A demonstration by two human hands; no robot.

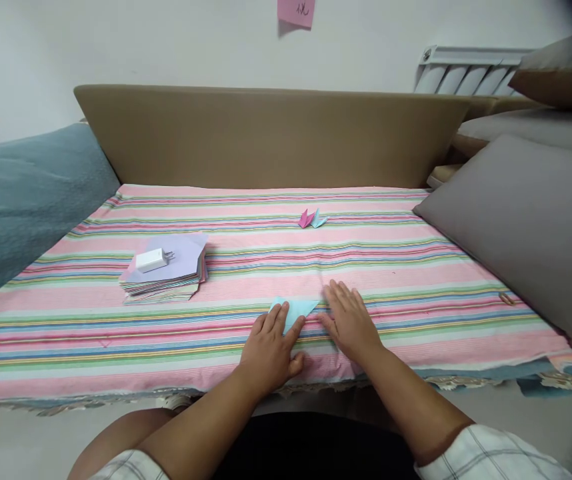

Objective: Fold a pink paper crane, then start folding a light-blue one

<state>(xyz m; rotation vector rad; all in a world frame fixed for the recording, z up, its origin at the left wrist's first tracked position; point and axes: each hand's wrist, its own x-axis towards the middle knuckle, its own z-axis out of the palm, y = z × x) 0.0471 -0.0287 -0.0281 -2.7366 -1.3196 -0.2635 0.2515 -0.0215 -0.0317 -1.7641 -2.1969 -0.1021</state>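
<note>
A light blue folded sheet of paper [297, 312] lies on the striped cloth in front of me, its pointed corner toward the right. My left hand [271, 347] rests on it with fingers spread, pressing it down and covering its lower left part. Just right of the paper's tip, my right hand [350, 323] lies flat on the cloth with its fingers stretched out and nothing in them. Farther back stand two small folded paper figures side by side, a magenta one [305, 219] and a light blue one [319, 219].
To the left sits a stack of coloured paper [186, 257] with a white charger plug [151, 260] on top. A small brown ring-like object [506, 299] lies at right. Grey cushions [521, 220], a blue-grey bolster [31, 200] and a tan backrest [276, 140] surround the striped cloth [246, 273].
</note>
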